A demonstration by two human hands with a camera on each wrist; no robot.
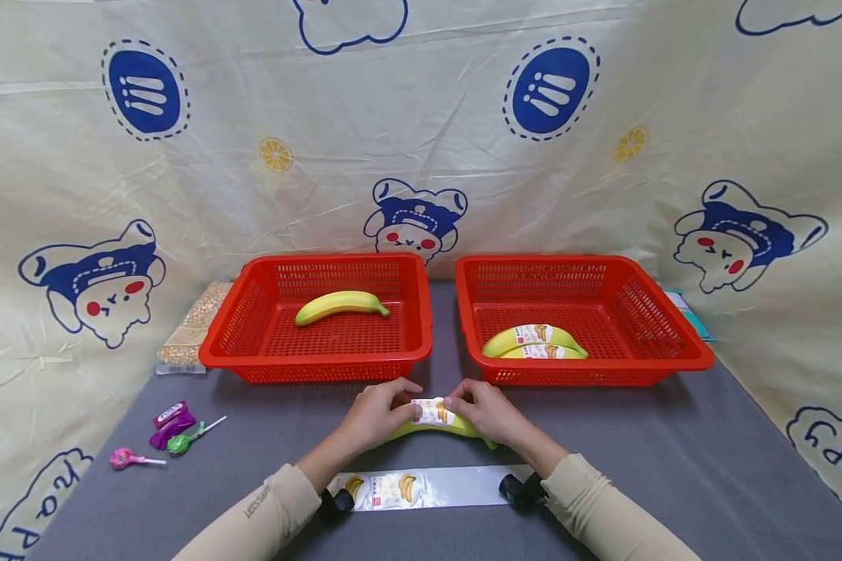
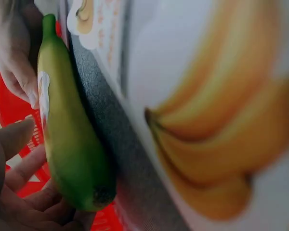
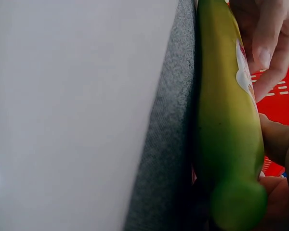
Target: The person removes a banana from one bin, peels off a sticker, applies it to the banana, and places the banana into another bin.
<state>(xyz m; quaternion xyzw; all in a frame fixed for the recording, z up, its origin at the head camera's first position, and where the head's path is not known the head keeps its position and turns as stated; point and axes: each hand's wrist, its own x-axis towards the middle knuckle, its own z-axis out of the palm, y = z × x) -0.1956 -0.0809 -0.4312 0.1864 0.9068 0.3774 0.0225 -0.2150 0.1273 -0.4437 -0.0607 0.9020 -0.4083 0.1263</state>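
A yellow-green banana (image 1: 456, 425) lies crosswise on the table in front of me, with a white printed label (image 1: 433, 411) on its upper side. My left hand (image 1: 381, 409) holds its left part, thumb at the label's left edge and the other fingers behind the fruit. My right hand (image 1: 489, 411) grips the right part, its thumb at the label's right edge. Up close in the left wrist view, the banana (image 2: 74, 130) shows its dark blossom end; its stem end (image 3: 238, 202) is nearest in the right wrist view.
A label strip (image 1: 456, 487) lies closer to me, under my wrists. Behind stand two red baskets: the left basket (image 1: 316, 370) holds one plain banana (image 1: 340, 305), the right basket (image 1: 596, 374) two labelled bananas (image 1: 533, 341). Wrapped candies (image 1: 171, 425) and lollipops (image 1: 179, 444) lie left.
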